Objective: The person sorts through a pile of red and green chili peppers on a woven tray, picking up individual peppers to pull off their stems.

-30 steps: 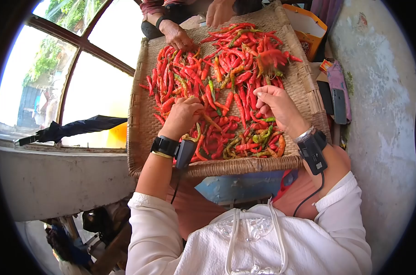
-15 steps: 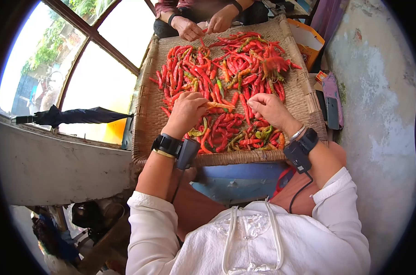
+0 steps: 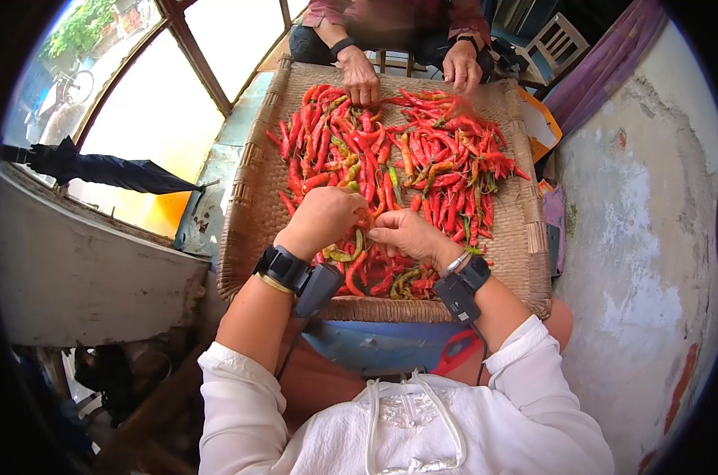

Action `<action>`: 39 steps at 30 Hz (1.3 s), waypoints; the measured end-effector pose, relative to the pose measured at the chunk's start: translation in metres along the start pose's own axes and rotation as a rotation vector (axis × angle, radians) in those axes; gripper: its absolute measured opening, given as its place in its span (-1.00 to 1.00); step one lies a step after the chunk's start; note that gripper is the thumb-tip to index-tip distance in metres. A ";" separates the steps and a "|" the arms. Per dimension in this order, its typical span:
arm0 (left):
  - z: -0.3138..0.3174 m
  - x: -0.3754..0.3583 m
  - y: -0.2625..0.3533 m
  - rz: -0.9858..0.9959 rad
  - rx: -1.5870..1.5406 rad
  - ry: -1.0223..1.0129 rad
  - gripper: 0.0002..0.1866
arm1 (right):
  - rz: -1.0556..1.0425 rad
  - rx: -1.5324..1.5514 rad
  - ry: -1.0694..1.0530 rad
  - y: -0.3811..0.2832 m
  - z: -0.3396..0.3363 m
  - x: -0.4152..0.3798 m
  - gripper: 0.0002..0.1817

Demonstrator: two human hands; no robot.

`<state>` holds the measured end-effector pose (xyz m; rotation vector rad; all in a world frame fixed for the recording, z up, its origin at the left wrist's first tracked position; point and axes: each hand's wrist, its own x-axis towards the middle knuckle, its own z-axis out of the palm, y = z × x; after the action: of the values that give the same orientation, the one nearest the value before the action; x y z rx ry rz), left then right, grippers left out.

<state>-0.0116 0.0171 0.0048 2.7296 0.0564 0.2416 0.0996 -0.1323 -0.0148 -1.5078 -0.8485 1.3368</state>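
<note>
Red, orange and green chili peppers (image 3: 351, 150) cover much of a shallow woven tray (image 3: 252, 174). Over the near part of the heap, my left hand (image 3: 325, 219) is closed, its fingers curled round an orange chili pepper that is mostly hidden. My right hand (image 3: 414, 237) is beside it with thumb and fingers pinched together, the fingertips close to those of the left. Whatever sits in that pinch is too small to make out. Yellowish-green peppers (image 3: 345, 252) lie just below the hands.
Across the tray, another person's hands (image 3: 360, 83) reach over the far peppers. The tray rests over a blue tub (image 3: 375, 348). A folded black umbrella (image 3: 129, 172) lies by the window on the left. A rough plaster wall (image 3: 628, 237) stands on the right, near a yellow box (image 3: 539, 127).
My right hand has moved left to meet my left hand, which has turned slightly with its pepper. The other person's hands have separated. The whole view has shifted.
</note>
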 end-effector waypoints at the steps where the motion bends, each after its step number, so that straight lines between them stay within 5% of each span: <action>1: 0.000 0.001 -0.002 0.014 0.033 -0.005 -0.89 | 0.005 -0.005 -0.005 0.002 -0.004 0.001 -0.79; 4: -0.004 0.004 -0.011 -0.032 0.081 -0.027 -0.89 | 0.145 -0.269 -0.003 -0.002 -0.025 -0.007 -0.75; 7: -0.005 0.001 -0.023 -0.121 0.142 0.035 -0.87 | 0.052 -0.151 0.058 -0.007 -0.066 -0.019 -0.78; 9: -0.002 -0.004 -0.021 -0.303 0.177 0.008 -0.83 | -0.132 0.471 0.365 -0.006 -0.084 -0.022 -0.77; 12: 0.012 -0.005 -0.023 -0.396 0.171 -0.132 -0.78 | -0.160 0.640 0.557 -0.013 -0.080 -0.010 -0.75; 17: 0.021 0.002 -0.018 -0.384 0.132 -0.143 -0.76 | 0.048 0.069 0.296 0.007 -0.023 0.033 -0.68; 20: 0.030 0.002 -0.016 -0.316 0.085 -0.091 -0.84 | -0.180 -0.076 0.417 0.072 -0.008 0.074 -0.70; 23: 0.034 0.003 -0.017 -0.253 0.095 -0.144 -0.84 | -0.102 -0.420 0.435 0.037 -0.003 0.059 -0.76; 29: 0.022 0.007 -0.006 -0.079 -0.088 0.133 -0.81 | -0.182 -0.035 0.335 0.023 -0.021 0.035 -0.88; 32: 0.018 0.011 0.003 -0.328 -0.233 -0.090 -0.80 | -0.183 0.119 0.286 0.005 -0.037 0.021 -0.92; 39: 0.016 0.010 0.005 -0.363 -0.598 -0.074 -0.80 | -0.153 0.106 0.381 -0.002 -0.053 0.016 -0.94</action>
<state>0.0014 0.0076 -0.0059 2.0839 0.3885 0.0390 0.1550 -0.1268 -0.0187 -1.5171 -0.6244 0.9277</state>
